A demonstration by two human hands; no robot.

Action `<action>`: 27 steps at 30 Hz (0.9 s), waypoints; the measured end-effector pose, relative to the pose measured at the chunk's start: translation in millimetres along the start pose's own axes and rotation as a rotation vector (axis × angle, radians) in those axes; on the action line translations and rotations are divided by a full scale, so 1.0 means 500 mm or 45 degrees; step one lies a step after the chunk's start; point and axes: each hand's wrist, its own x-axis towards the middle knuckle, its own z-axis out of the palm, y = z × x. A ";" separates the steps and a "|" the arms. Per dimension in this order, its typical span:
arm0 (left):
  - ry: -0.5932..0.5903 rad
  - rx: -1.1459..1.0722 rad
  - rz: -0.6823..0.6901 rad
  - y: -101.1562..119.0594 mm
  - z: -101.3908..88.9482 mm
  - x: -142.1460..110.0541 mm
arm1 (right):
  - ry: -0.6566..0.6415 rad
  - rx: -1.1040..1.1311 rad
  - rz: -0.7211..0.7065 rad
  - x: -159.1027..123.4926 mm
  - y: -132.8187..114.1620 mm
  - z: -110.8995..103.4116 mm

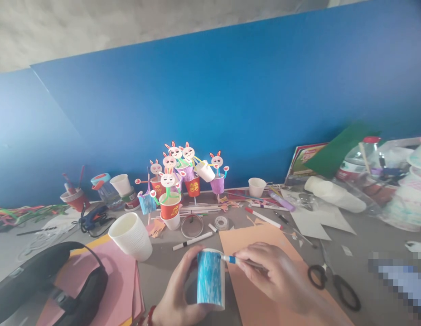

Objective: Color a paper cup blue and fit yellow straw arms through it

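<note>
My left hand (pixel 178 292) is wrapped round a paper cup (pixel 209 278) lying on its side or tilted, its wall scribbled over in blue with white showing at the right edge. In my right hand (pixel 269 271) is a white marker with a blue band (pixel 232 259), its tip at the cup's upper right rim. Beneath my right hand spreads a sheet of orange paper (pixel 246 290). A white marker (pixel 192 241) lies just beyond the cup, beside a loose cap (pixel 212 227). Behind these stand several paper-cup rabbit figures (pixel 170 206) with drawn faces and coloured arms.
Left are a stack of white cups (pixel 130 235), pink paper (pixel 118 276) and black headphones (pixel 84 290). Right lie scissors (pixel 334 276), a red-capped marker (pixel 264 218) and white paper scraps (pixel 319 219). A tape roll (pixel 221 222) sits mid-table. A blue panel (pixel 230 99) stands behind.
</note>
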 end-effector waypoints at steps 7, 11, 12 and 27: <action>-0.005 -0.077 -0.056 -0.009 -0.001 -0.004 | 0.047 -0.036 0.006 0.001 0.004 0.001; -0.010 -0.004 -0.031 0.004 0.000 0.002 | 0.063 -0.087 0.001 0.000 0.004 0.002; -0.006 0.047 -0.012 0.008 0.000 0.004 | 0.076 -0.096 0.002 -0.001 0.004 0.004; -0.043 0.810 0.064 -0.020 0.004 -0.019 | 0.054 -0.088 -0.027 -0.003 -0.008 0.018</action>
